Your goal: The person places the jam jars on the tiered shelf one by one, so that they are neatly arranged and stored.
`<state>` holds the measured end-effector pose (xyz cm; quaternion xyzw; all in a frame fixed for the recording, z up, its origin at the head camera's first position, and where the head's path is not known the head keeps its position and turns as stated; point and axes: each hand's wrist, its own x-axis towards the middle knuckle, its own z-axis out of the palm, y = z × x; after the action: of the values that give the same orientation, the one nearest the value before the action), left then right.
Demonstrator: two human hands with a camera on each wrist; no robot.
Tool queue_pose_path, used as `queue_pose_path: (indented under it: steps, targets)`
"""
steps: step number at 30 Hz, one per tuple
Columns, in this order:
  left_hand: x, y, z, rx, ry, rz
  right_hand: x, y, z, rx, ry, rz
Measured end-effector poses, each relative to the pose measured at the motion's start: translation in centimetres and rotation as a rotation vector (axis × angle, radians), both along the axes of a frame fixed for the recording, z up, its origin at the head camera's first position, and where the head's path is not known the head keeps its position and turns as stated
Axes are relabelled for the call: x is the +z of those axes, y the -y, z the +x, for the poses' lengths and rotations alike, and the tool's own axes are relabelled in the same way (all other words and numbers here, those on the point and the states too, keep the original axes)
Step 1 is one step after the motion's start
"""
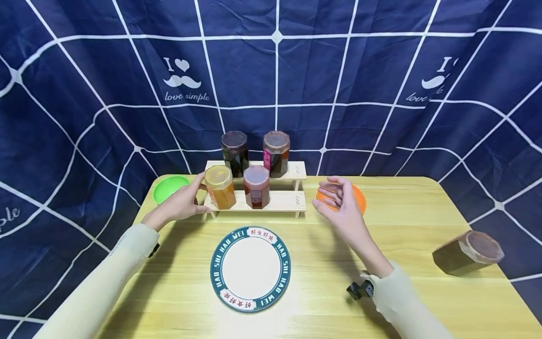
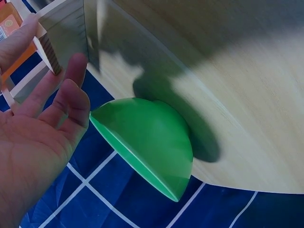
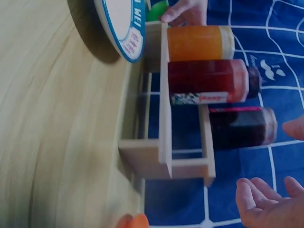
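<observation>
A two-step wooden rack stands at the back of the table. My left hand is at its left end; in the left wrist view, the thumb and a finger pinch the end of a board. On the lower step stand an amber jar and a dark red jar. Two dark jars, one at the left and one at the right, occupy the upper step. My right hand hovers near an orange bowl, partly covering it, fingers loosely bent and holding nothing.
A white plate with a teal rim lies in front of the rack. Beyond my left hand is a green bowl. Another dark jar stands near the table's right edge. Blue checked cloth hangs behind and beside the table.
</observation>
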<state>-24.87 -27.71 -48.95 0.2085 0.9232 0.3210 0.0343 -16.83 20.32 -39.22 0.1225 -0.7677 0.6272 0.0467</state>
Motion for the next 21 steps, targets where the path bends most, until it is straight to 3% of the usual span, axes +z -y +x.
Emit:
queue_pose_path:
  steps: [2, 6, 9, 12, 21]
  targets:
    - [0.2, -0.1, 0.1, 0.002, 0.004, 0.015, 0.3, -0.7, 0.3, -0.012, -0.016, -0.02]
    - [1.8, -0.8, 1.4, -0.028, -0.013, 0.086, 0.9, -2.3, 1.0, -0.038, -0.049, -0.058]
    - [3.7, -1.6, 2.8, -0.053, -0.018, 0.14, 1.3, -3.5, 1.5, -0.058, -0.063, -0.079]
    - [4.3, -1.9, 3.1, -0.059, -0.008, 0.167, 1.6, -4.8, 1.9, -0.08, -0.071, -0.113]
    - [6.1, -2.9, 4.1, 0.023, 0.07, 0.119, 2.1, -8.9, 3.5, -0.142, -0.115, -0.166]
